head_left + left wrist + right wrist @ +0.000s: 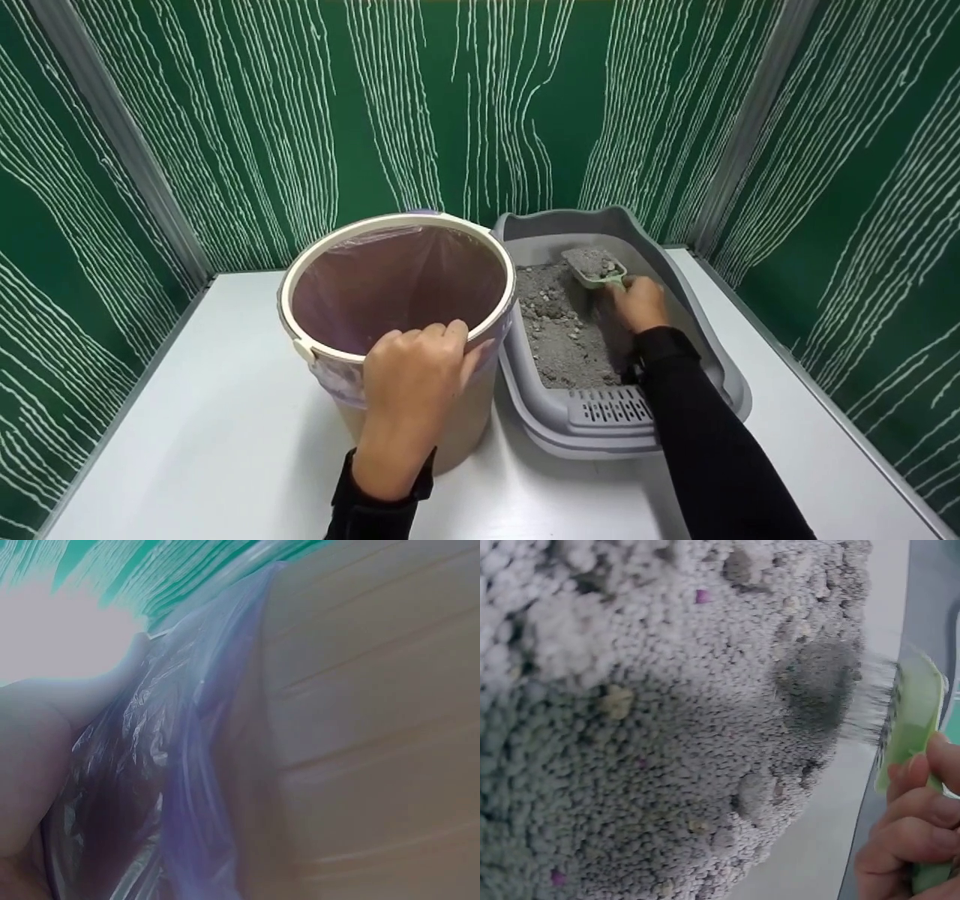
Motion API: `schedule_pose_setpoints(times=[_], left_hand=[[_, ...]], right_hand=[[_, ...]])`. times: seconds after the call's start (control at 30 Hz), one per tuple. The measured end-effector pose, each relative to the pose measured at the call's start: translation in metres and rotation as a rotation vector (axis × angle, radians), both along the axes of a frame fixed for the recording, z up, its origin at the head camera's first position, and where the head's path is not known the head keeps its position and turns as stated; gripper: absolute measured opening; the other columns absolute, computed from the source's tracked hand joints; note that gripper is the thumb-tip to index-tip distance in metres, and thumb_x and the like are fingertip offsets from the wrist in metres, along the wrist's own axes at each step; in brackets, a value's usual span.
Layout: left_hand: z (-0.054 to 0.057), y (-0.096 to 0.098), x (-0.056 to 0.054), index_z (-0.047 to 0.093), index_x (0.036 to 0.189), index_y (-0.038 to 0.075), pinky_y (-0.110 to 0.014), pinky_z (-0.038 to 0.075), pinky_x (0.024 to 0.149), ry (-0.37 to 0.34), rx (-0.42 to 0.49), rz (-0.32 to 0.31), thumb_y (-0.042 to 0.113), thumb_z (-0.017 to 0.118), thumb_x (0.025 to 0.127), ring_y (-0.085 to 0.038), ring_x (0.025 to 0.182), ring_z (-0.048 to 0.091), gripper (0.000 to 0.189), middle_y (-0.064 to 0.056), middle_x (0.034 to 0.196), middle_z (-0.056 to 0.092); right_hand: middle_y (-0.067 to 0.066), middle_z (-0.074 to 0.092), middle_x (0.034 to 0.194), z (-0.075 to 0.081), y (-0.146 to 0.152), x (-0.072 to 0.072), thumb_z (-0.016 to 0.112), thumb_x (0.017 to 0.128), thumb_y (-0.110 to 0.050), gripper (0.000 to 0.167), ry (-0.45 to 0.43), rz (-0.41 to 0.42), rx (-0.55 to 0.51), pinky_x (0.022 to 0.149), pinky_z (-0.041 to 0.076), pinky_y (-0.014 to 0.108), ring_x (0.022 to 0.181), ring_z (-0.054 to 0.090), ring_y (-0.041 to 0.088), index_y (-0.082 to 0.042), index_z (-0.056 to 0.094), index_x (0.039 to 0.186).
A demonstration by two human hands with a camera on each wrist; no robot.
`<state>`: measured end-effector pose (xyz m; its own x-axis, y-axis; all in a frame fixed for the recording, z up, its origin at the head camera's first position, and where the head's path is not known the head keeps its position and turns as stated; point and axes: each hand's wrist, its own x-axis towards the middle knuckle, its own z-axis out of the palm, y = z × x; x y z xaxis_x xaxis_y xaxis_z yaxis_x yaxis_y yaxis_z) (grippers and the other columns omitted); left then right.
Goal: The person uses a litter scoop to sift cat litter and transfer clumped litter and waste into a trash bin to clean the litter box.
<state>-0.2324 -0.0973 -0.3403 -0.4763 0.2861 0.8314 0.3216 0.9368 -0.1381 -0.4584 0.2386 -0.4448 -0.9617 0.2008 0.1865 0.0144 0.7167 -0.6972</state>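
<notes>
My left hand [416, 375] grips the near rim of a beige trash bin [463, 431], its fingers over the edge. A thin purplish plastic liner [199, 795] folds over the rim and lines the inside. In my right hand [641, 304] is the handle of a light green litter scoop [601, 283], held over the grey litter box [536, 405]. Grey litter with small clumps lies in the scoop in the head view. Grains stream down through the scoop's slots in the right wrist view, onto the litter [697, 742] below.
The bin stands against the litter box's left side on a white table [187, 420]. A slotted ledge [615, 406] forms the box's near end. Green walls with white streaks [480, 112] enclose the back and both sides.
</notes>
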Motion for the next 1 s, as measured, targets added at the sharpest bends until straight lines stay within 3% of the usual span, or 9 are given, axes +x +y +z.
schedule_pose_setpoints(times=[0.17,0.43,0.67,1.0], left_hand=[[0.0000,0.0000,0.0002,0.055,0.067,0.014,-0.033,0.038,0.044,0.006,-0.011,0.010,0.046,0.089,0.083,-0.019,0.042,0.052,0.049,0.003,0.054,0.054],[-0.0004,-0.0002,0.0007,0.054,0.068,0.014,-0.034,0.040,0.045,0.008,-0.015,0.007,0.046,0.089,0.084,-0.020,0.043,0.055,0.050,0.002,0.055,0.054],[-0.0014,0.0002,0.0008,0.054,0.068,0.014,-0.033,0.038,0.045,-0.002,-0.007,-0.004,0.046,0.089,0.085,-0.019,0.043,0.054,0.050,0.003,0.055,0.054],[-0.0013,-0.0004,0.0005,0.055,0.067,0.014,-0.032,0.038,0.045,-0.001,-0.005,0.000,0.045,0.089,0.084,-0.018,0.042,0.053,0.049,0.003,0.055,0.053]], right_hand=[[0.032,0.067,0.132,0.0012,0.0000,0.0003,0.061,0.108,-0.023,0.042,0.036,-0.025,-0.011,0.107,0.047,0.057,0.125,0.063,0.048,0.011,0.067,0.133],[0.033,0.064,0.137,-0.0006,-0.0007,0.0031,0.066,0.106,-0.022,0.048,0.037,-0.025,0.008,0.109,0.046,0.058,0.130,0.060,0.048,0.012,0.061,0.140],[0.030,0.070,0.129,-0.0031,-0.0004,0.0057,0.074,0.100,-0.019,0.046,0.075,-0.045,-0.009,0.103,0.050,0.057,0.122,0.066,0.046,0.007,0.066,0.136],[0.029,0.070,0.128,-0.0034,0.0001,0.0026,0.077,0.098,-0.019,0.044,0.134,-0.035,-0.005,0.105,0.049,0.058,0.122,0.066,0.047,0.007,0.069,0.133]])
